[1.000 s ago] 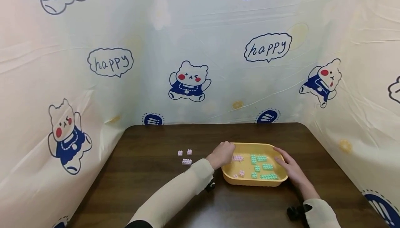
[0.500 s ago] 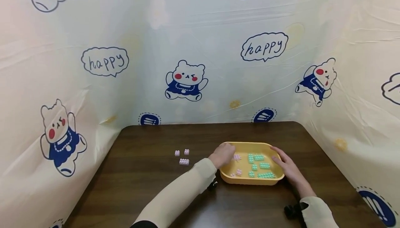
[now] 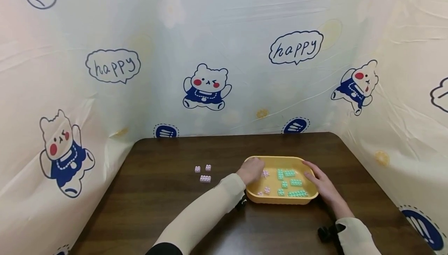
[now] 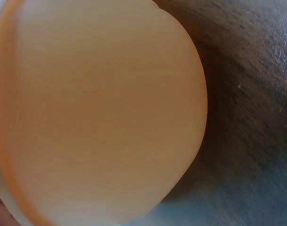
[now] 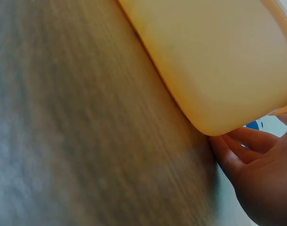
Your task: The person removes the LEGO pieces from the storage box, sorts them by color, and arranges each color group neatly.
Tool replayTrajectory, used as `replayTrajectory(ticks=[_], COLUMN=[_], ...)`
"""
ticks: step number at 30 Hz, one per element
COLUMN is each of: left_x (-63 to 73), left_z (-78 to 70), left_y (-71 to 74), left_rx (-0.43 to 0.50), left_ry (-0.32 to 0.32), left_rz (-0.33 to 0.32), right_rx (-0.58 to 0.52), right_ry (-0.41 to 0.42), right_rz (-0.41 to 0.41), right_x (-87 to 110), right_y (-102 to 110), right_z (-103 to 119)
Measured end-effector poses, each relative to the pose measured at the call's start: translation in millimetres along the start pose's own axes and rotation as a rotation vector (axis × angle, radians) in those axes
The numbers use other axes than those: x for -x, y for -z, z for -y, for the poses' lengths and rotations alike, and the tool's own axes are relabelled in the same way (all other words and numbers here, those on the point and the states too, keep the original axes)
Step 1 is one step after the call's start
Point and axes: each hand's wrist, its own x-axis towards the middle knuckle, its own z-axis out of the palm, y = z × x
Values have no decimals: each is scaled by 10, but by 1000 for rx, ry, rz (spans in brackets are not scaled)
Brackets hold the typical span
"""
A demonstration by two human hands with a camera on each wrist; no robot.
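A yellow tray (image 3: 280,200) sits right of the table's middle, holding pink and green toy building bricks. My left hand (image 3: 251,170) reaches over its left side, knuckles up, fingers bent down into the tray beside a pink brick (image 3: 265,173). Those fingertips are hidden, so I cannot tell what they hold. My right hand (image 3: 324,185) grips the right end, thumb over the rim and fingers along the outside. The right wrist view shows its fingers at the tray's outer wall (image 5: 228,61). In the left wrist view the tray's wall (image 4: 106,113) fills most of the picture.
Left of the tray, a few pink bricks (image 3: 205,179) lie loose on the dark wooden table (image 3: 157,200). Green bricks (image 3: 298,194) are spread over the tray's right half, with small pink bricks (image 3: 267,189) near its front left. A printed curtain (image 3: 245,103) surrounds the table.
The left hand has shifted slightly right and deeper over the tray, covering more of the pink brick beside it. The right hand keeps its grip on the rim. The head view has shifted slightly.
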Motion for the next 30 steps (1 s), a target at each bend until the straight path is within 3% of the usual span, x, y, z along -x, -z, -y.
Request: replayTrajectory(ticks=[7,14,22,30], left_x=[25,52,175,347], left_z=[-2,1,123,359], left_y=[19,69,161,370], left_rx=[45,94,268,382], left_ry=[28,30,-38,-108], left_rz=[36,30,-72,-218], right_rx=[38,57,44,40], right_ry=[-9,17,31,5], right_rz=[1,-6,-3,13], right_x=[0,-5,4,22], right_y=[-18,1,-8,-12], right_z=[16,-6,-19,21])
